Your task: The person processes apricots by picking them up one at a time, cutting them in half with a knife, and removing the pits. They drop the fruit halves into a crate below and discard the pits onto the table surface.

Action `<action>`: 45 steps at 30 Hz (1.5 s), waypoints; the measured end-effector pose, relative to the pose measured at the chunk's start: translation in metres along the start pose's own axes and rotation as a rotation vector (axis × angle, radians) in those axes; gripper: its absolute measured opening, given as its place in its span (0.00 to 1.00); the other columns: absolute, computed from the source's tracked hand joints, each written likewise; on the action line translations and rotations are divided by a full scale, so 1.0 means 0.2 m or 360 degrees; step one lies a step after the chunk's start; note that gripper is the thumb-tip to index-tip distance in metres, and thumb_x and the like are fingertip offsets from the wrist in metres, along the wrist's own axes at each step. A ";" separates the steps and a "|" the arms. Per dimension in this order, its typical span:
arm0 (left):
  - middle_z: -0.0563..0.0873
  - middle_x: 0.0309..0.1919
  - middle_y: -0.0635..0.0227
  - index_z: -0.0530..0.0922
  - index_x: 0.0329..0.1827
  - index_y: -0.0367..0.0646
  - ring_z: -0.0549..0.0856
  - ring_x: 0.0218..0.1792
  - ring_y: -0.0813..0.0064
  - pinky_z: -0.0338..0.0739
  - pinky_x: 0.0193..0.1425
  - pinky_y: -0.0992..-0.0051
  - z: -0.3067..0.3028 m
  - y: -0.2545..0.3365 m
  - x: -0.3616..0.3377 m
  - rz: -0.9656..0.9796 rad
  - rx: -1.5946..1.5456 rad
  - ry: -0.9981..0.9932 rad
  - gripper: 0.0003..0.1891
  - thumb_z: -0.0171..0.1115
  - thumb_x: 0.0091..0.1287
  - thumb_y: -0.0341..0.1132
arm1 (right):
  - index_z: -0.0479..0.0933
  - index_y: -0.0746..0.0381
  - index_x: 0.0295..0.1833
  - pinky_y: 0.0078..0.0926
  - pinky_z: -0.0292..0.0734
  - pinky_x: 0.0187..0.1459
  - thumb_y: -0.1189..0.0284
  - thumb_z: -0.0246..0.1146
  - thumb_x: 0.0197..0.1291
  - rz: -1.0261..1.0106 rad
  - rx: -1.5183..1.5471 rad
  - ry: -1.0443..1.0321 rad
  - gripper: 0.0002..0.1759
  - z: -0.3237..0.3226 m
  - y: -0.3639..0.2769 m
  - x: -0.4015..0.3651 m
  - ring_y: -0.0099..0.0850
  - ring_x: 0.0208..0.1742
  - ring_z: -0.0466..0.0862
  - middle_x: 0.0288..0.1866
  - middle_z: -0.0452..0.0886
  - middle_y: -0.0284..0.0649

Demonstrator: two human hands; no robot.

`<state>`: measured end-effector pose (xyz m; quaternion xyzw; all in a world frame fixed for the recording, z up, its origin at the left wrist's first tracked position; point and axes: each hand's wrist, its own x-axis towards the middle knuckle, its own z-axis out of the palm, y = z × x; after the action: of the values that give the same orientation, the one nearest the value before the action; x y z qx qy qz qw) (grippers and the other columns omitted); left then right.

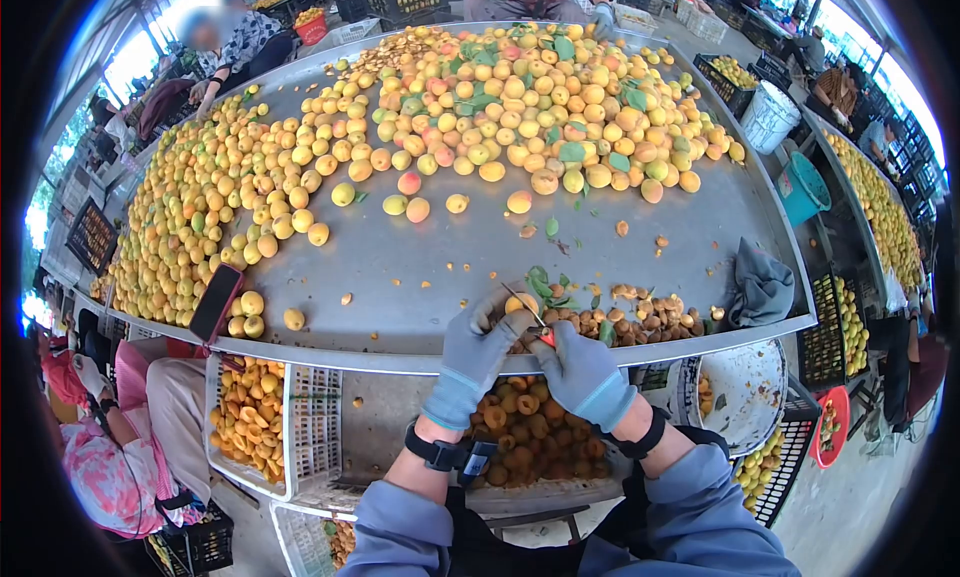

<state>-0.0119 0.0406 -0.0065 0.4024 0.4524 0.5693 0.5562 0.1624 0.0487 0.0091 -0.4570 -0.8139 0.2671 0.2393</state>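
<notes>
One knife (547, 336), small, with an orange-red handle and a thin, dark blade, sits low at the near edge of the metal table (420, 252); with 12 o'clock at the far side, its long axis runs from between 10 and 11 at the tip to between 4 and 5 at the handle. The right hand (584, 369), grey-gloved, is closed round that handle. The left hand (470, 355), gloved alike, grips one apricot (520, 302), orange-yellow and rounded, with the blade against it; how deep the blade goes cannot be told. Reading on from the hands, one brown pile of pits (650, 320) lies at 3 o'clock, with one grey cloth (762, 285) beyond it. One phone (217, 303) stands tilted at 9. Two heaps of whole fruit, too many to count, fill the table: the larger heap (545, 107) at 12, the other heap (190, 217) at 10. Below the edge, one tub (545, 491) of fruit sits at 6 and one white crate (290, 432) of orange halves at 8. One white bucket (752, 402) stands between 3 and 4, one red basin (838, 443) farther out near 4, and one teal bucket (803, 192) at 2. Across the table at 12, one person (530, 9) sits with two gloved hands showing.
</notes>
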 end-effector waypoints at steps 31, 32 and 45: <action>0.88 0.49 0.56 0.78 0.57 0.37 0.84 0.41 0.74 0.80 0.43 0.76 0.15 -0.03 -0.02 -0.0225 -0.0462 0.0226 0.30 0.49 0.78 0.59 | 0.66 0.66 0.46 0.47 0.77 0.26 0.62 0.60 0.70 0.0065 -0.0281 -0.0020 0.17 0.08 0.01 0.00 0.52 0.26 0.83 0.24 0.80 0.50; 0.88 0.50 0.56 0.77 0.58 0.36 0.84 0.42 0.74 0.80 0.43 0.76 0.14 -0.03 -0.03 -0.0245 -0.0403 0.0212 0.30 0.49 0.79 0.59 | 0.65 0.66 0.46 0.47 0.77 0.26 0.62 0.60 0.70 0.0055 -0.0270 -0.0012 0.18 0.08 0.01 0.00 0.53 0.26 0.83 0.24 0.80 0.50; 0.86 0.49 0.67 0.75 0.64 0.32 0.82 0.53 0.79 0.76 0.59 0.78 -0.02 0.03 0.03 0.0037 0.0147 0.0170 0.26 0.60 0.77 0.48 | 0.76 0.60 0.50 0.50 0.79 0.36 0.64 0.62 0.68 0.0482 -0.0790 0.0193 0.13 -0.23 0.36 0.15 0.52 0.36 0.85 0.38 0.82 0.51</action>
<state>-0.0176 0.0467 -0.0028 0.4020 0.5025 0.5747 0.5055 0.2207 0.1166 0.0009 -0.6329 -0.7611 0.0649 0.1259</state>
